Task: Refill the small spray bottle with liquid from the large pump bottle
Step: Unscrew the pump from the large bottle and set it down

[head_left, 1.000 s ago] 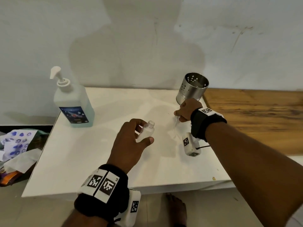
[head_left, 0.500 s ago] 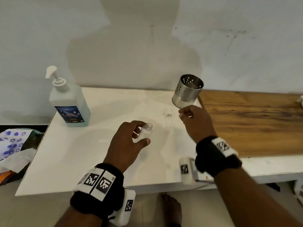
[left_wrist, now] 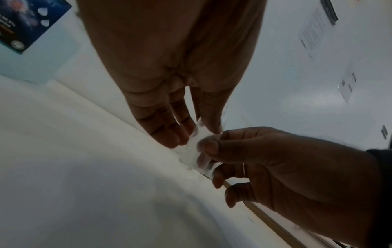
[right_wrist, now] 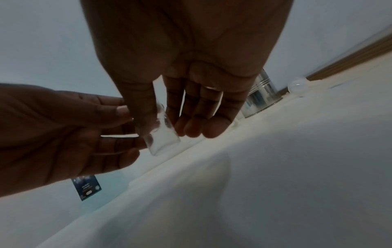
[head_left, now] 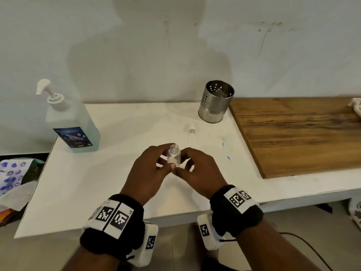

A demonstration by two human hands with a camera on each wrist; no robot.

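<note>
The small clear spray bottle (head_left: 173,156) is uncapped and upright, held above the white table (head_left: 93,192) at centre. My left hand (head_left: 156,169) pinches it from the left, thumb in front and fingers behind. My right hand (head_left: 192,169) pinches it from the right. In the left wrist view the bottle (left_wrist: 194,147) sits between both sets of fingertips; in the right wrist view the bottle (right_wrist: 162,139) shows its clear base. The spray head (head_left: 190,130) lies on the table beyond the hands. The large pump bottle (head_left: 72,126) of pale blue liquid stands at the far left.
A perforated steel cup (head_left: 215,101) stands at the back, right of centre, against the wall. A wooden board (head_left: 293,133) covers the table's right part. Printed cloth and paper (head_left: 11,173) lie off the table's left edge. A cable trails from my right wrist.
My right hand left the spray head lying near the steel cup and came back to the small bottle, which it now pinches. My left hand kept hold of the bottle.
</note>
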